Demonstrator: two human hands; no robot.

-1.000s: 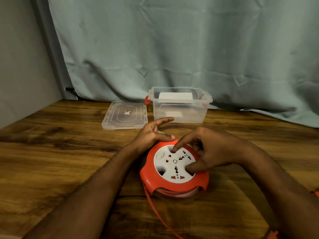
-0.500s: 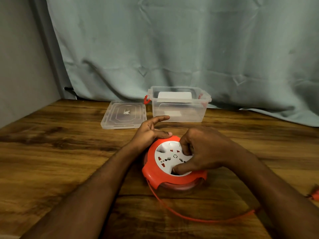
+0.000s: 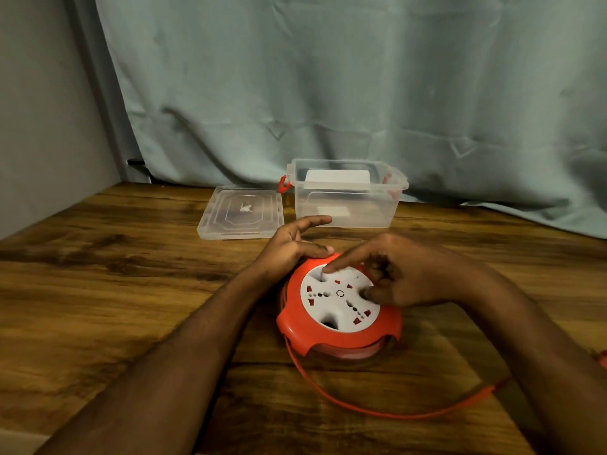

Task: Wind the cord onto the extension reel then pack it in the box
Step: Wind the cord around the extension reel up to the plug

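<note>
The extension reel (image 3: 340,310) lies flat on the wooden table (image 3: 98,290), a little right of the middle and nearer the front edge than the back one, with its white socket face turned up. The right hand (image 3: 404,274) is directly over this face: the index finger is stretched to the far-left finger hole and the thumb presses near the right rim of the white disc, while the other fingers are curled and hold nothing. The left hand (image 3: 292,244) rests on the far-left rim of the red housing with mostly straight, relaxed fingers, steadying it. So the turning axis is vertical, and the right hand is the one placed to turn the disc.

The loose cord (image 3: 377,410) leaves the reel at its near-left side and runs in a long curve along the front part of the table toward the right edge, so I judge that winding is not finished.

Count: one reel, one cord, one clear box (image 3: 345,198) standing open near the back edge, one lid (image 3: 241,213) lying flat just left of the box.
</note>
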